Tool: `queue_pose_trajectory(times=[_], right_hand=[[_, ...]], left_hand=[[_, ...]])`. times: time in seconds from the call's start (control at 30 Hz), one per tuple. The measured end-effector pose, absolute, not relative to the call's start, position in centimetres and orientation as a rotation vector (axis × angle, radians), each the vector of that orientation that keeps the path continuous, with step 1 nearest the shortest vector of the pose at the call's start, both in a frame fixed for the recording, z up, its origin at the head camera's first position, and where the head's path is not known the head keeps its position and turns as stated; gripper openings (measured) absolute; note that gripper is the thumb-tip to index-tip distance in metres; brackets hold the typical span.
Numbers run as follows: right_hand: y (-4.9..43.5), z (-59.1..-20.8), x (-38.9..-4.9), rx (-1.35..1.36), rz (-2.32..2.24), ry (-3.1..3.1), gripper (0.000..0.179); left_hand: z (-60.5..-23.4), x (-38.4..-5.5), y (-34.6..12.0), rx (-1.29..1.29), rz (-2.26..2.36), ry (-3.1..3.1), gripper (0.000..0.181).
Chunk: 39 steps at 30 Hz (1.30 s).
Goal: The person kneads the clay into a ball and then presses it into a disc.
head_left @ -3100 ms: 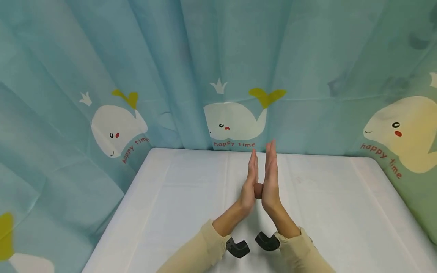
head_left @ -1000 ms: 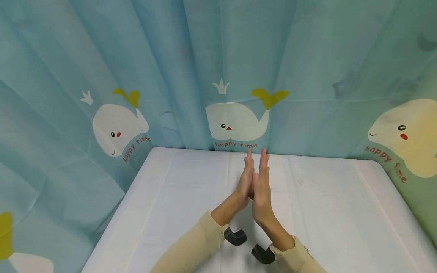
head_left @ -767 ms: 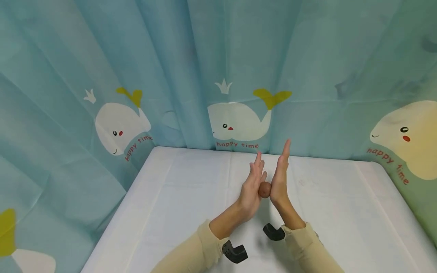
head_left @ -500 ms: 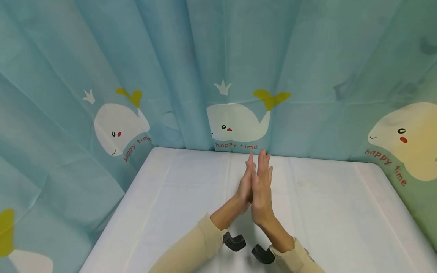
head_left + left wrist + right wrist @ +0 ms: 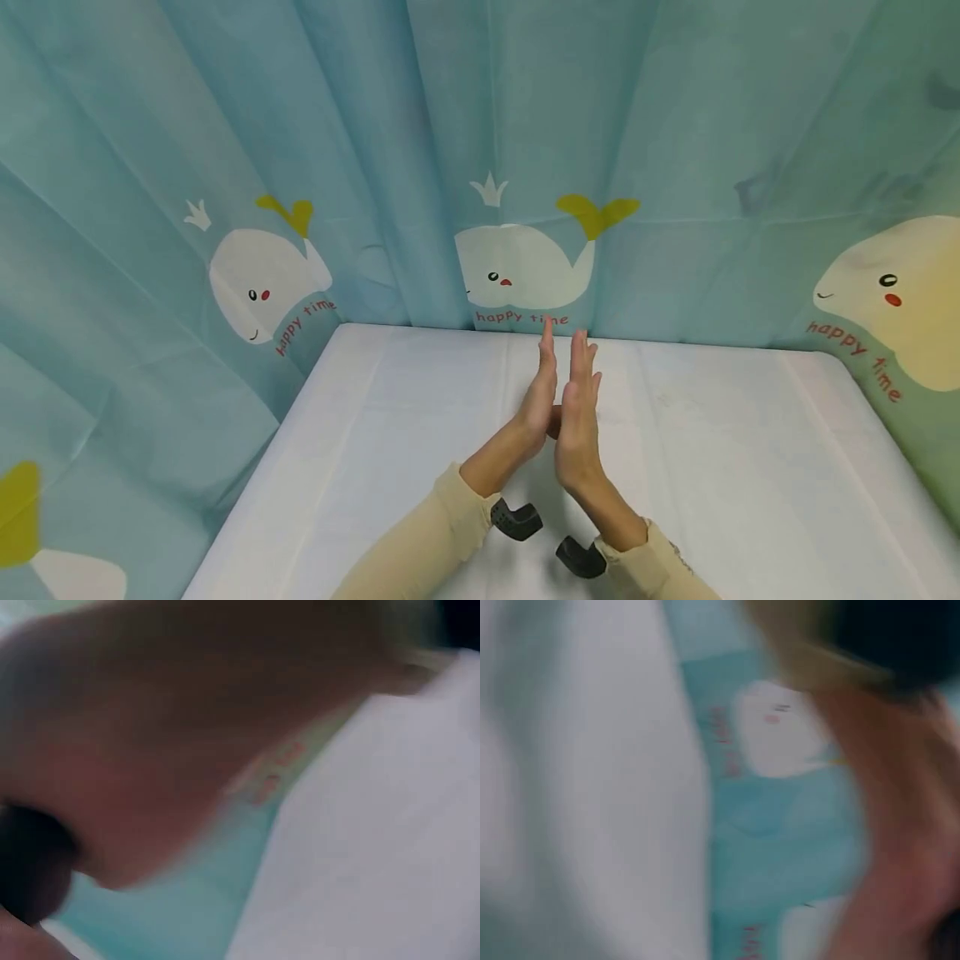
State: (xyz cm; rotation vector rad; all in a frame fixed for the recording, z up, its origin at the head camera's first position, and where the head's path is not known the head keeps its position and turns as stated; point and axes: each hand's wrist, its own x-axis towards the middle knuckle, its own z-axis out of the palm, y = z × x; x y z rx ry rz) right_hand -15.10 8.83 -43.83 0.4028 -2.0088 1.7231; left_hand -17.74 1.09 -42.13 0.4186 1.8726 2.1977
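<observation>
A small brown ball, apparently soft clay (image 5: 554, 422), sits between my two palms, mostly hidden by them in the head view. My left hand (image 5: 536, 406) presses it from the left with fingers straight and pointing away. From the other side my right hand (image 5: 579, 429) lies flat against it, fingers also extended and the palm slightly nearer to me. Both hands are above the table. In the left wrist view, the clay ball (image 5: 34, 862) shows dark beside the blurred left palm (image 5: 142, 802). The right hand (image 5: 907, 855) is blurred in the right wrist view.
A white-covered table (image 5: 720, 467) spreads beneath the hands. Behind it hangs a blue-green curtain (image 5: 420, 167) printed with whales. Black curved pieces, the left one (image 5: 516, 521) and the right one (image 5: 581, 557), stick out from the beige sleeve cuffs.
The palms slide back and forth against each other around the clay ball. At 0.8 s ago the right hand was farther right and the ball showed more; now the palms hide most of it.
</observation>
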Motion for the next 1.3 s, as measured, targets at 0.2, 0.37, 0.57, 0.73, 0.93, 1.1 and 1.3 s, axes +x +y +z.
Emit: queue_pose_trajectory(times=[0.2,0.37,0.57,0.73,0.93,1.1,1.3], right_hand=[[10.9,-42.0,-17.4,0.329,1.811,-1.929,0.057],[10.4,-44.1,-16.7,0.351,1.811,-1.989,0.056],[8.4,-42.9,-13.8,0.442,1.806,-1.961,0.059],[10.7,-42.4,-17.0,0.245,1.919,-1.928,0.057],[10.0,-44.1,-15.9,0.199,1.944,-2.014,0.052],[8.0,-42.6,-13.2,0.352,1.930,-2.022,0.056],[9.5,-41.2,-15.5,0.252,2.019,-2.023,0.055]], left_hand=[[-42.5,-16.0,1.8,0.375,2.282,1.605,0.066],[-40.2,-16.4,1.2,0.384,2.329,1.637,0.063],[-41.1,-17.9,1.2,0.491,2.221,1.919,0.063],[-41.6,-16.0,1.7,0.627,2.162,1.993,0.061],[-40.9,-16.3,1.7,0.684,2.204,2.060,0.063],[-43.2,-18.0,1.1,0.553,2.207,2.123,0.067],[-44.8,-16.8,1.5,0.571,2.164,2.078,0.064]])
